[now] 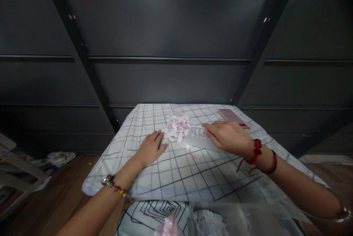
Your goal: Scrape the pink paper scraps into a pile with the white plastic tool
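Note:
A loose pile of small white and pink paper scraps [178, 125] lies on the checked tablecloth [176, 177]. My right hand [230, 136] grips a flat white piece with slots [199, 138], its kind unclear, whose left edge meets the pile's right side. My fingers hide the right end of this piece. Palm down, my left hand [150, 147] rests on the cloth with fingers stretched out, the fingertips at the pile's left edge.
A phone [233, 117] lies behind my right hand. At the table's near edge is a clear plastic bin [248, 217] with white paper pieces [211, 223] in it. Pink plastic wrapping [169, 226] sits beside the bin. A dark panelled wall [171, 81] stands behind the table.

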### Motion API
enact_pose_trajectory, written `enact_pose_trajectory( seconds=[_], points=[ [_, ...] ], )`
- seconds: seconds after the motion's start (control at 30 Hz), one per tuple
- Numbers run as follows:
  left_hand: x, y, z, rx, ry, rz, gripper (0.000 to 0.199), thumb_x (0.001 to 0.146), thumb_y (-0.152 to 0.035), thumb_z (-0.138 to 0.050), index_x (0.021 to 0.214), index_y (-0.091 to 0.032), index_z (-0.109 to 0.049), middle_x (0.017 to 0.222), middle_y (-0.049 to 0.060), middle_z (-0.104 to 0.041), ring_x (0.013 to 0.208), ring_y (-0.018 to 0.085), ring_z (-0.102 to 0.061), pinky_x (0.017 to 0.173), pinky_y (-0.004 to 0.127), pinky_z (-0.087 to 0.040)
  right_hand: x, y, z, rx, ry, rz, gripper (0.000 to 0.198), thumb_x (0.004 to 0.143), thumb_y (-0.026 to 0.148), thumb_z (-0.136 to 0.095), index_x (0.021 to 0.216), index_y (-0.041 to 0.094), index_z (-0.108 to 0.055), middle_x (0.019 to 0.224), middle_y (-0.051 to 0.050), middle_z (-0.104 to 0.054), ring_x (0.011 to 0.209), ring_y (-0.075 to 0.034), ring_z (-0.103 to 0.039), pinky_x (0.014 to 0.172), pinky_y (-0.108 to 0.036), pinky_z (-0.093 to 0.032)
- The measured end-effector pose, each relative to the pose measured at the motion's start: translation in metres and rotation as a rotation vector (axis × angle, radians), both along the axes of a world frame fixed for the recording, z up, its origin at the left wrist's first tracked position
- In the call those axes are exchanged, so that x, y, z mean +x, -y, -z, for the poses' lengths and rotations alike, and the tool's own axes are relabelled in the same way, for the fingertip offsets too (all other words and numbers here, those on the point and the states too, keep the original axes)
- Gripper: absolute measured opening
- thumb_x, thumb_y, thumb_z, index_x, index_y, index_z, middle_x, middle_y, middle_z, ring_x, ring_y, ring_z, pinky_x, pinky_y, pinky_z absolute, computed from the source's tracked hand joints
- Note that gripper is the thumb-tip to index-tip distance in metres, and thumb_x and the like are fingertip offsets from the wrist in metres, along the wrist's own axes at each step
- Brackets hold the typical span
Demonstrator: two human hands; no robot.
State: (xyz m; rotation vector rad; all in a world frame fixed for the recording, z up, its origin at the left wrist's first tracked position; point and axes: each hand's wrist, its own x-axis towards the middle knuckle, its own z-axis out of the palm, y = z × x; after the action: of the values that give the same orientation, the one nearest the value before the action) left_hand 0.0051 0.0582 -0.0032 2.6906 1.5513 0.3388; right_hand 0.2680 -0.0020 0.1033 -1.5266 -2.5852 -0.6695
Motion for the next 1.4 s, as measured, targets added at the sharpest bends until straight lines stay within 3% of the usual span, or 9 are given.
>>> enact_pose_trajectory(
  seconds=[0.57, 1.4],
  points=[
    [0.0, 0.0, 0.0, 0.003, -0.022, -0.002, 0.057, 0.09, -0.048, -0.032, 0.13, -0.008, -0.04, 0.138, 0.015, -0.035, 0.128, 0.028, -0.028, 0.103, 0.042, -0.023, 0.002, 0.004, 0.0, 0.013, 0.025, 0.005, 0.026, 0.087, 0.022, -0.034, 0.089, 0.014, -0.06, 0.074, -0.007, -0.066, 0.071, -0.018, -0.061, 0.06, -0.028, -0.036],
    [0.001, 0.001, -0.001, 0.01, -0.058, 0.0, 0.056, 0.091, -0.046, -0.033, 0.131, -0.007, -0.04, 0.138, 0.015, -0.035, 0.128, 0.028, -0.028, 0.103, 0.042, -0.024, 0.014, 0.002, 0.008, 0.148, 0.033, 0.004, 0.028, 0.088, 0.023, -0.033, 0.088, 0.015, -0.061, 0.07, -0.005, -0.066, 0.064, -0.016, -0.06, 0.056, -0.027, -0.034]
  ],
)
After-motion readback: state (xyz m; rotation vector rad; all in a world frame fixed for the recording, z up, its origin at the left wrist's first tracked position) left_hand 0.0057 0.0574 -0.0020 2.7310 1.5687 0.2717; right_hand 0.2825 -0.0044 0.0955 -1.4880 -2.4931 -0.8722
